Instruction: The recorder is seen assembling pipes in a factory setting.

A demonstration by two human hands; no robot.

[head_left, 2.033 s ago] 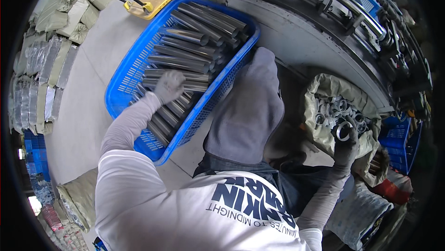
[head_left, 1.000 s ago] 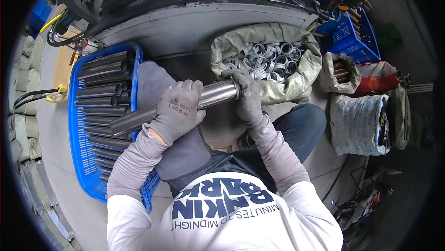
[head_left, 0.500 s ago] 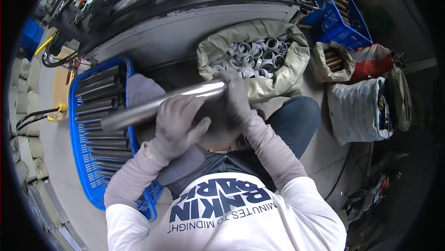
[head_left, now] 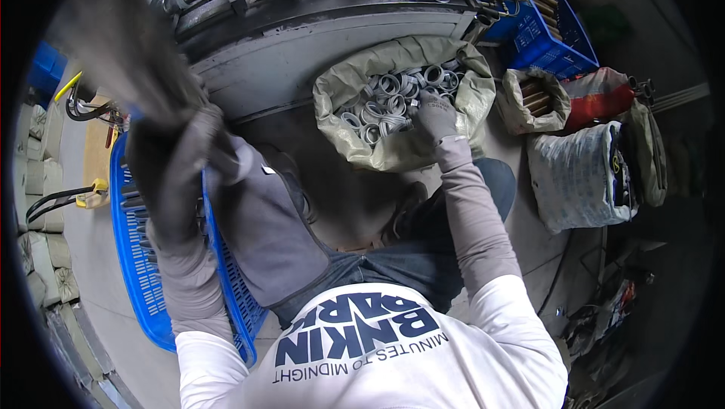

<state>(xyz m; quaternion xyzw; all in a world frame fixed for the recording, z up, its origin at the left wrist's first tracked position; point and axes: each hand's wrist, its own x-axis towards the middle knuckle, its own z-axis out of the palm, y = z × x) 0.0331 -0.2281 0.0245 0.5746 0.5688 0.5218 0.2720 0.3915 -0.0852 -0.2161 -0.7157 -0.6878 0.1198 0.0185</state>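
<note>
My left hand (head_left: 177,171), in a grey glove, is closed around a metal tube (head_left: 124,46) and holds it raised above the blue basket (head_left: 134,277). Motion blurs the tube, which slants toward the upper left and looks large and close. Over the open sack (head_left: 343,137) my right hand (head_left: 436,118), also gloved, reaches down into the pile of grey metal rings (head_left: 389,86). Its fingers are bent together among the rings; what they grip, if anything, is hidden. Dark tubes lie in the basket, mostly covered by my left hand and arm.
A machine bench (head_left: 317,24) runs across the far side. On the right are a blue crate (head_left: 559,50) of tubes, a small sack (head_left: 563,111) of brownish tubes, a red sack (head_left: 600,103) and a white woven bundle (head_left: 570,182). Wrapped packs (head_left: 45,220) line the left edge.
My right hand has left the tube's end and moved right, into the rings. My left hand has swung the tube up and left, from lying across my lap to slanting above the basket.
</note>
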